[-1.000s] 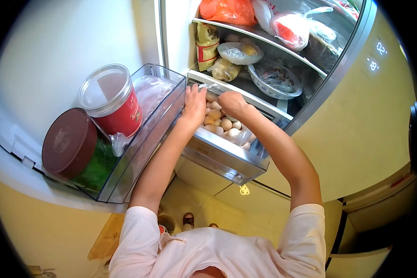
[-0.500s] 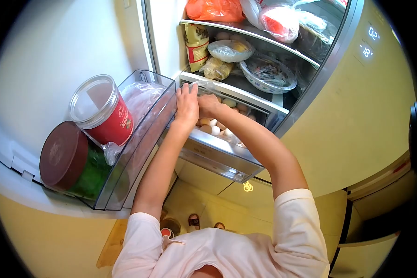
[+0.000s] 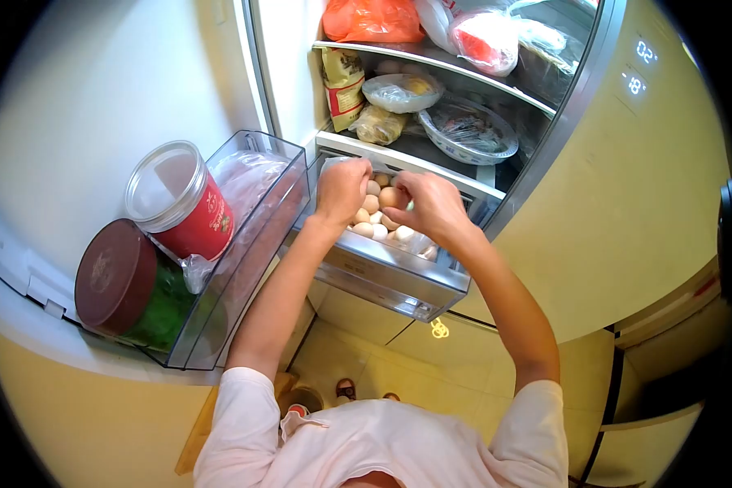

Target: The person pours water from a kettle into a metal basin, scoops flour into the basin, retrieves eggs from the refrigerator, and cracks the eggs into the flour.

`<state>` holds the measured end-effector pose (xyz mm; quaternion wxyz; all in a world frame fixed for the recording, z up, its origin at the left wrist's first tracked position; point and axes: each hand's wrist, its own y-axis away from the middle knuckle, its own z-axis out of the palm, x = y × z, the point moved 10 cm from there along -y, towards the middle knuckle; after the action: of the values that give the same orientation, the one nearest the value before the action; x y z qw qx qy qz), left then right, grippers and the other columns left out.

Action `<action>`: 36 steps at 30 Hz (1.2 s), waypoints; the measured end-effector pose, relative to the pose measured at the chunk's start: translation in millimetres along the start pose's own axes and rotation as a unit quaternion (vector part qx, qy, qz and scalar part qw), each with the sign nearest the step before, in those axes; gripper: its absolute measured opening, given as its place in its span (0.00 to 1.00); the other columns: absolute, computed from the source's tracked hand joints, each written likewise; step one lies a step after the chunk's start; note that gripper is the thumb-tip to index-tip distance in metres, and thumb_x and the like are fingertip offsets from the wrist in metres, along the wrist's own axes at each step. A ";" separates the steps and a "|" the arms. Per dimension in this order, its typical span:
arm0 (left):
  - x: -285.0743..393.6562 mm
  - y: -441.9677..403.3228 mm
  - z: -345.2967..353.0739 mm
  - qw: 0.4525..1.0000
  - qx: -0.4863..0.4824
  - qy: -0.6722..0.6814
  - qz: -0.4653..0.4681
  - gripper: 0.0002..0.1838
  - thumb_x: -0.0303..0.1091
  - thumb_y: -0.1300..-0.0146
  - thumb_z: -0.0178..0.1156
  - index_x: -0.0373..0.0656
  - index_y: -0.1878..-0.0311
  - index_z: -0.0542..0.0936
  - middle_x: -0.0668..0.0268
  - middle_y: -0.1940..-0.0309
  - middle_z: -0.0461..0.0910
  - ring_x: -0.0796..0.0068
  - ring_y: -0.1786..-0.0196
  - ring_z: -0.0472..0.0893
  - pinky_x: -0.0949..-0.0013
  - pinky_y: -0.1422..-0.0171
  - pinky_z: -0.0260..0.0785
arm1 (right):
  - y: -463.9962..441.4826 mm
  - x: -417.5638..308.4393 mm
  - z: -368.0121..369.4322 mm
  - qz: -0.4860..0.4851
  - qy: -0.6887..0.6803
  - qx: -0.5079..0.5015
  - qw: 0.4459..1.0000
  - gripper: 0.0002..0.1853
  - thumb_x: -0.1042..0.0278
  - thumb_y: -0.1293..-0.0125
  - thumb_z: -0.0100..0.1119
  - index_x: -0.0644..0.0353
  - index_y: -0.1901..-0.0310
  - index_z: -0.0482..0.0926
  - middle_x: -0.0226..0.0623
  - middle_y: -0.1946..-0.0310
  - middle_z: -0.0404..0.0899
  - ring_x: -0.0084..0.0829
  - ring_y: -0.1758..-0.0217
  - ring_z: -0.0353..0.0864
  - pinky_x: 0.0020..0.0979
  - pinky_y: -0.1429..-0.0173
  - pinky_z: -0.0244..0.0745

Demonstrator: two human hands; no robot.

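Note:
Many eggs, brown and pale, lie in the pulled-out fridge drawer. At the drawer's left side my left hand is closed, with clear plastic bag film showing beside its fingers; the fingertips are partly hidden. My right hand is over the eggs, thumb and fingers curled around a brown egg. More plastic film shows near the drawer's front.
On the left, the open door's clear bin holds a red tub and a brown-lidded jar. Above the drawer, a shelf carries a covered bowl, a wrapped dish and a bag. An orange bag sits higher.
My right hand has moved right and away from my left, uncovering more eggs. My left hand has shifted slightly right and its fingers have gone from extended to closed.

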<state>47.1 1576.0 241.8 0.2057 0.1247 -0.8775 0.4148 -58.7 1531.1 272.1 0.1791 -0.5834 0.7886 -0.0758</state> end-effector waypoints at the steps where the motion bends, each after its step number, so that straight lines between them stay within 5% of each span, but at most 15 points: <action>1: -12.1 2.0 16.4 0.995 -0.067 -0.053 -0.043 0.05 0.27 0.51 0.56 0.42 0.70 0.78 0.54 0.71 0.78 0.53 0.64 0.77 0.59 0.60 0.68 | 18.7 -3.0 -19.8 -0.010 -0.045 0.055 0.997 0.16 0.61 0.57 0.65 0.60 0.67 0.76 0.39 0.76 0.76 0.36 0.72 0.75 0.32 0.66 0.70; 3: -48.4 14.1 52.3 0.959 -0.196 -0.158 -0.127 0.06 0.29 0.51 0.57 0.43 0.70 0.80 0.53 0.69 0.78 0.53 0.63 0.77 0.58 0.60 0.68 | 55.5 -3.5 -49.3 -0.019 -0.167 0.132 0.977 0.17 0.64 0.56 0.66 0.61 0.65 0.74 0.39 0.73 0.76 0.32 0.72 0.76 0.30 0.68 0.70; 8: -85.4 8.7 89.7 0.939 -0.266 -0.161 -0.143 0.09 0.32 0.55 0.60 0.43 0.67 0.81 0.54 0.67 0.79 0.55 0.61 0.78 0.62 0.57 0.70 | 130.1 17.5 -53.7 0.040 -0.384 0.193 0.902 0.16 0.71 0.52 0.63 0.63 0.60 0.74 0.32 0.69 0.76 0.19 0.69 0.74 0.22 0.67 0.70; 12: -86.1 6.3 107.4 0.911 -0.329 -0.177 -0.173 0.11 0.31 0.59 0.63 0.42 0.68 0.81 0.54 0.68 0.79 0.58 0.61 0.79 0.64 0.56 0.70 | 164.0 38.6 -4.9 0.130 -0.707 0.157 0.677 0.16 0.71 0.49 0.57 0.66 0.57 0.70 0.42 0.66 0.77 0.22 0.70 0.75 0.20 0.67 0.71; 15: -85.2 8.0 109.4 0.906 -0.330 -0.163 -0.209 0.15 0.33 0.65 0.67 0.39 0.69 0.81 0.53 0.68 0.79 0.60 0.62 0.79 0.65 0.57 0.71 | 169.7 29.1 8.7 0.093 -0.799 0.118 0.582 0.18 0.63 0.48 0.57 0.65 0.58 0.69 0.45 0.64 0.77 0.22 0.71 0.75 0.20 0.68 0.71; 16: -90.2 8.2 116.2 0.891 -0.361 -0.160 -0.226 0.18 0.34 0.66 0.68 0.38 0.67 0.81 0.52 0.66 0.79 0.60 0.60 0.79 0.66 0.55 0.71 | 172.3 31.0 14.5 0.115 -0.790 0.113 0.592 0.21 0.56 0.48 0.57 0.64 0.59 0.69 0.48 0.64 0.77 0.23 0.72 0.75 0.21 0.67 0.71; 19: -104.8 10.1 122.4 0.874 -0.369 -0.159 -0.272 0.23 0.38 0.70 0.70 0.37 0.66 0.81 0.52 0.64 0.79 0.61 0.58 0.79 0.67 0.54 0.71 | 171.8 24.5 25.5 0.094 -0.826 0.104 0.546 0.19 0.61 0.47 0.57 0.63 0.57 0.69 0.44 0.63 0.77 0.23 0.70 0.75 0.21 0.66 0.71; 22: -102.8 14.1 121.4 0.881 -0.339 -0.152 -0.292 0.24 0.40 0.72 0.71 0.38 0.66 0.81 0.54 0.64 0.80 0.62 0.58 0.79 0.68 0.54 0.71 | 174.8 24.4 53.2 0.130 -0.739 0.108 0.652 0.19 0.67 0.49 0.60 0.62 0.56 0.70 0.39 0.63 0.76 0.23 0.69 0.75 0.21 0.65 0.72; 25: -103.8 15.1 119.9 0.879 -0.339 -0.155 -0.297 0.25 0.41 0.72 0.71 0.38 0.67 0.81 0.55 0.63 0.80 0.63 0.59 0.79 0.69 0.54 0.71 | 162.2 -17.8 25.9 -0.099 -0.516 0.147 0.838 0.21 0.73 0.54 0.64 0.61 0.55 0.72 0.35 0.64 0.76 0.24 0.69 0.75 0.22 0.66 0.71; 29: -103.2 14.3 120.5 0.901 -0.311 -0.120 -0.278 0.19 0.39 0.71 0.71 0.39 0.74 0.81 0.57 0.73 0.80 0.65 0.69 0.80 0.67 0.65 0.71 | 144.8 -45.0 40.6 -0.166 -0.438 0.109 0.877 0.24 0.72 0.59 0.68 0.61 0.56 0.72 0.38 0.65 0.76 0.29 0.70 0.75 0.26 0.66 0.72; 30: -107.5 17.1 124.7 0.881 -0.342 -0.133 -0.300 0.26 0.42 0.73 0.73 0.38 0.66 0.81 0.54 0.62 0.79 0.62 0.58 0.79 0.69 0.52 0.71 | 140.4 -48.1 47.7 -0.179 -0.420 0.105 0.883 0.24 0.72 0.59 0.68 0.61 0.57 0.72 0.39 0.65 0.76 0.31 0.69 0.75 0.27 0.66 0.72; 32: -108.6 13.5 130.1 0.887 -0.338 -0.169 -0.267 0.27 0.42 0.72 0.72 0.38 0.65 0.81 0.54 0.61 0.79 0.62 0.58 0.79 0.69 0.52 0.71 | 133.8 -56.4 54.2 -0.214 -0.388 0.103 0.891 0.25 0.70 0.59 0.68 0.62 0.57 0.71 0.41 0.64 0.75 0.38 0.67 0.76 0.31 0.63 0.74; 36: -101.1 11.2 126.9 0.890 -0.338 -0.165 -0.257 0.27 0.42 0.72 0.72 0.37 0.65 0.81 0.53 0.61 0.79 0.62 0.56 0.79 0.69 0.51 0.70 | 129.8 -66.7 60.1 -0.277 -0.312 0.138 0.898 0.25 0.71 0.60 0.69 0.63 0.57 0.71 0.41 0.65 0.75 0.37 0.67 0.77 0.31 0.65 0.74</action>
<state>99.4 1489.0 114.8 0.1869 0.3352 -0.9234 -0.0007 -135.3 1639.6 186.8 0.4662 -0.7414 0.4807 -0.0445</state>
